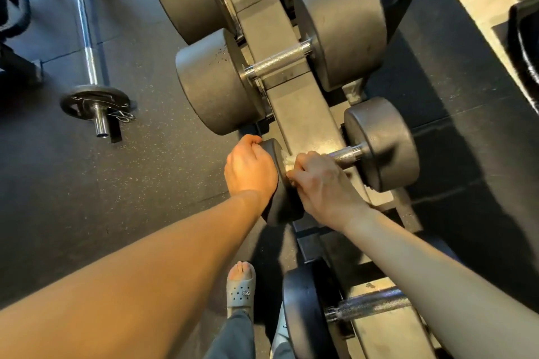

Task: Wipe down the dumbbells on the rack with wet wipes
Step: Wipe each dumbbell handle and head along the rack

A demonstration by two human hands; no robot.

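At bottom centre a slipper (240, 291) stands on the floor (145, 183) beside a low dumbbell (303, 309) on the rack (294, 114). In mid-frame the left hand (250, 172) curls its fingers over the left head of the dumbbell (379, 143), and the right hand (323, 186) has its fingers bunched round a white wipe (287, 160), pressing it to that head's inner face. Higher up sit bigger dumbbells (277, 63), with a barbell (87, 38) on the floor at upper left.

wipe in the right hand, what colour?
White: the wet wipe pokes out from the right hand against the dark dumbbell head. Head view shows it.
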